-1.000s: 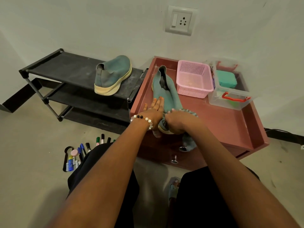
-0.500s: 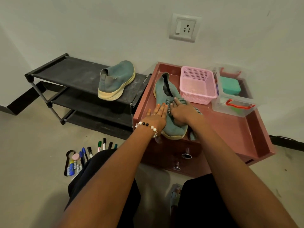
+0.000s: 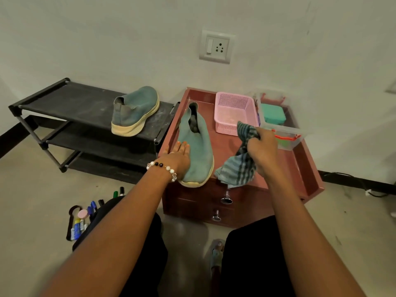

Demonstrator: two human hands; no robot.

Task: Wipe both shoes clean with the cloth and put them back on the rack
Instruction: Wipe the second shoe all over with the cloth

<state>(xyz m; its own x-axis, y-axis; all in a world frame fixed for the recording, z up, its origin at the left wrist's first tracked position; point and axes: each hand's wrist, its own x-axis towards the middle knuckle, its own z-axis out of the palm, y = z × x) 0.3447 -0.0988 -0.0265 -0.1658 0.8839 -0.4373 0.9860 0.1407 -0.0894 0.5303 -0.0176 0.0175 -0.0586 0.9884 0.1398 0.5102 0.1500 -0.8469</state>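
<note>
Nearby, red cabinet beside black rack, white wall

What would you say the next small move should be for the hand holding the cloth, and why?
Probably bring the right hand with the striped cloth back down onto the teal shoe. The cloth is lifted clear beside the shoe, while the left hand lies flat on the shoe's side, steadying it on the red cabinet. That suggests wiping is not finished.

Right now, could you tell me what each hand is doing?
Left hand: open, flat on the shoe.
Right hand: closed, holding the cloth.
</note>
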